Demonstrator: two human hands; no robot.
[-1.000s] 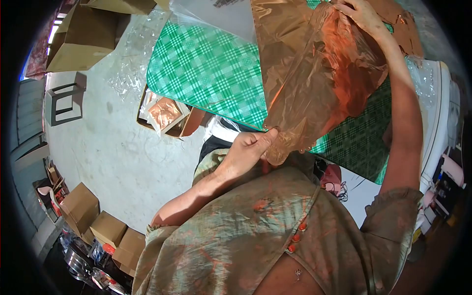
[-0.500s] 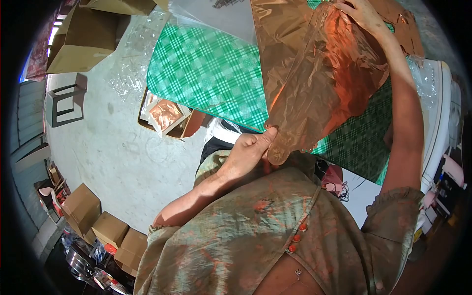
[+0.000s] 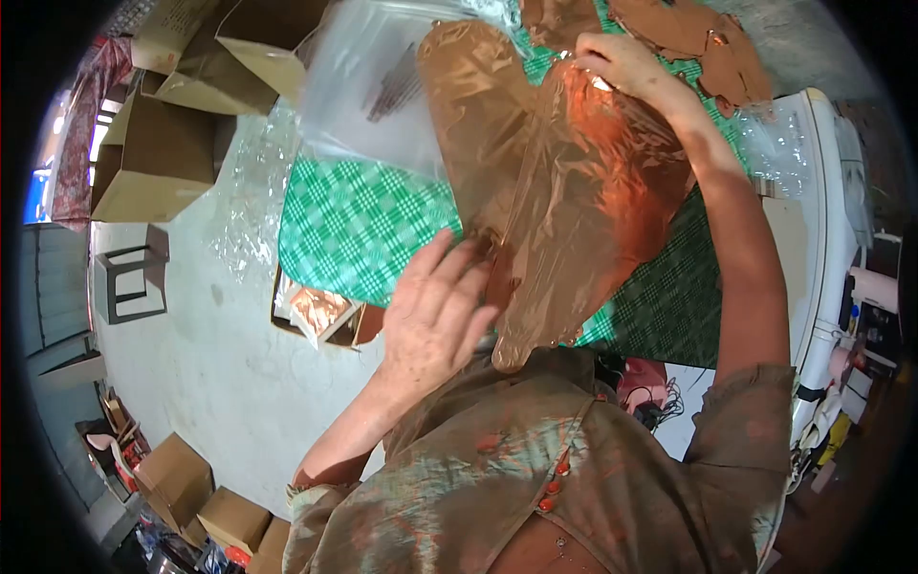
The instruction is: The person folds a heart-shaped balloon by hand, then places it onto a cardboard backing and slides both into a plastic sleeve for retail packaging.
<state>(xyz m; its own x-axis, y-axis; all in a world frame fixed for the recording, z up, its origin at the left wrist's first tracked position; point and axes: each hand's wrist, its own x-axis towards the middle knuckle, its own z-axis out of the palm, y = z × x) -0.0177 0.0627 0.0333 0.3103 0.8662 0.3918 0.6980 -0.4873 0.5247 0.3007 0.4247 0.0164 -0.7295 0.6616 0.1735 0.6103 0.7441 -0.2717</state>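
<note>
A flat copper-coloured foil balloon (image 3: 564,210) lies over the table, its narrow rounded end toward my body. My right hand (image 3: 626,72) is closed on its far edge, thumb and fingers together on the foil. With fingers spread, my left hand (image 3: 430,311) hovers by the near left side of the foil and holds nothing. Under and left of this balloon lies another copper foil balloon (image 3: 469,105). Clear plastic bags (image 3: 354,96) with dark print rest to its left. The green checked tablecloth (image 3: 359,225) shows below them.
More copper foil pieces (image 3: 669,29) lie at the far right of the table. A box (image 3: 325,320) with copper-coloured packets stands under the left table edge. Open cardboard boxes (image 3: 163,158), a grey stool (image 3: 134,277) and closed cartons (image 3: 177,483) are on the floor to the left.
My left hand has let go of the foil's near end, and its fingers have spread. My right hand still grips the far edge. The head view has shifted, showing more of the far table.
</note>
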